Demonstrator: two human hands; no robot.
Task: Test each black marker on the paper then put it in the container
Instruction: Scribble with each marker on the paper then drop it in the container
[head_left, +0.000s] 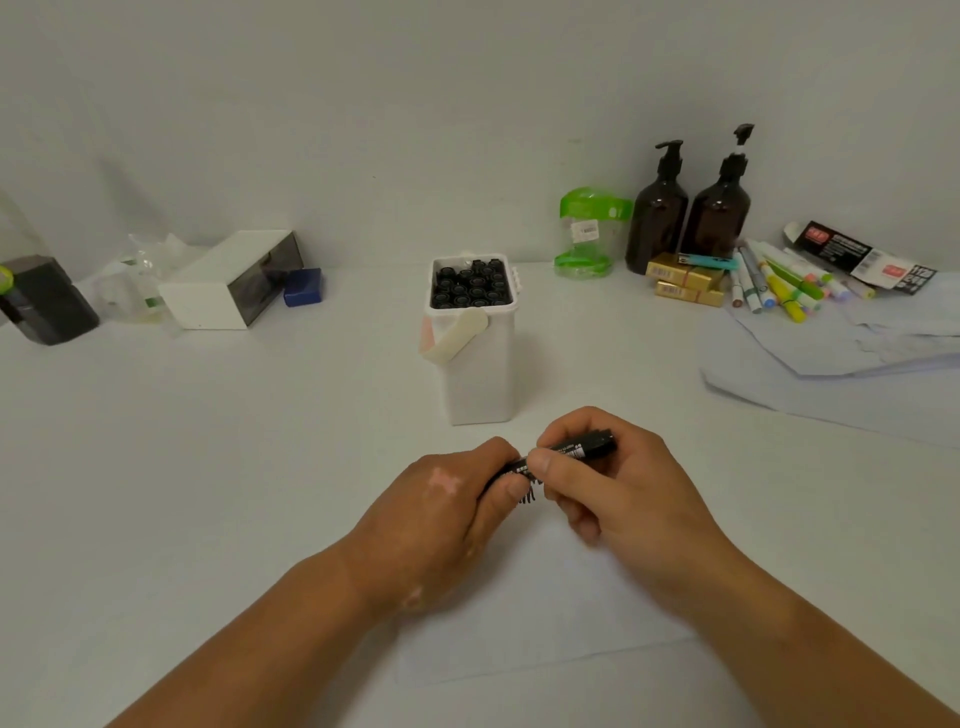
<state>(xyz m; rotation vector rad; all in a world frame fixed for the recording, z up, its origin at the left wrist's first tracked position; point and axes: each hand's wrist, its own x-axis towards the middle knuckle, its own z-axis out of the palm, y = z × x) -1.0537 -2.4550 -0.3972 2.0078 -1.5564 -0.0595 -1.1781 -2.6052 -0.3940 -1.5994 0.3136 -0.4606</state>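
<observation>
- Over the paper (545, 613), near the container (480, 374), we hold the black marker (571, 451) level. Our left hand (447, 499) curls round one end and our right hand (613, 488) pinches the barrel, likely to work the cap above the scribble (527, 496).
- Our fingers hide the tip, so we cannot tell whether the cap is on.
</observation>
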